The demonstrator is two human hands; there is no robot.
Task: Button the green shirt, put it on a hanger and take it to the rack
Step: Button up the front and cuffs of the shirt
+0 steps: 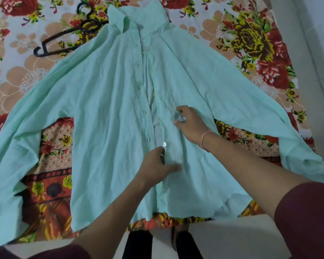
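Observation:
The mint green shirt (pixel 105 101) lies spread face up on the bed, collar far from me, sleeves out to both sides. Its front stands unbuttoned, with a row of buttonholes down the left placket. A white button (pixel 164 144) shows low on the right placket. My left hand (pixel 156 163) pinches the placket edge just below that button. My right hand (pixel 190 123) rests on the right front panel, fingers spread and pressing the cloth. A black hanger (pixel 64 37) lies on the bed at the upper left, its right end tucked under the shirt's shoulder.
A floral bedsheet (pixel 251 38) in red, peach and yellow covers the bed. A pale wall (pixel 318 53) runs along the right side. The bed's near edge and my dark-trousered legs (pixel 138 245) show at the bottom.

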